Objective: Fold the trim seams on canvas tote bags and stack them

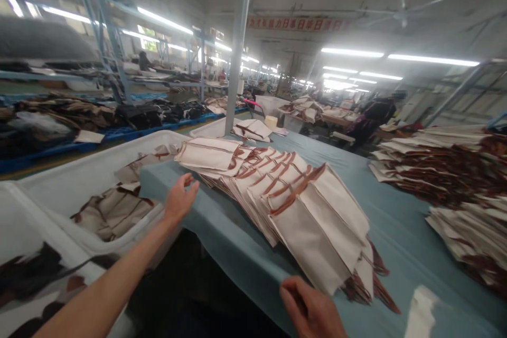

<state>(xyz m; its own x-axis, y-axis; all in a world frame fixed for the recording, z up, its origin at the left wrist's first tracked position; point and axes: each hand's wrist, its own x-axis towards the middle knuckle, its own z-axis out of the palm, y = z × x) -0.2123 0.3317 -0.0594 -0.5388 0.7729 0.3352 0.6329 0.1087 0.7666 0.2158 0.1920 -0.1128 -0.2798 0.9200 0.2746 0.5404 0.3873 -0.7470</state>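
Observation:
A fanned row of cream canvas bags (285, 195) with brown straps lies across the blue-grey table (396, 232). My left hand (180, 199) hovers open at the table's left edge, just short of the far end of the row, fingers apart and holding nothing. My right hand (311, 309) rests at the table's near edge with its fingers curled down onto the cloth, right below the nearest bag (317, 237). Whether it pinches the bag or the cloth cannot be made out.
White tubs (79, 185) with more bags stand left of the table. Further bag stacks (447, 169) fill the table's right side. A grey pillar (237, 47) rises behind the row. A person (372, 116) works at a far table.

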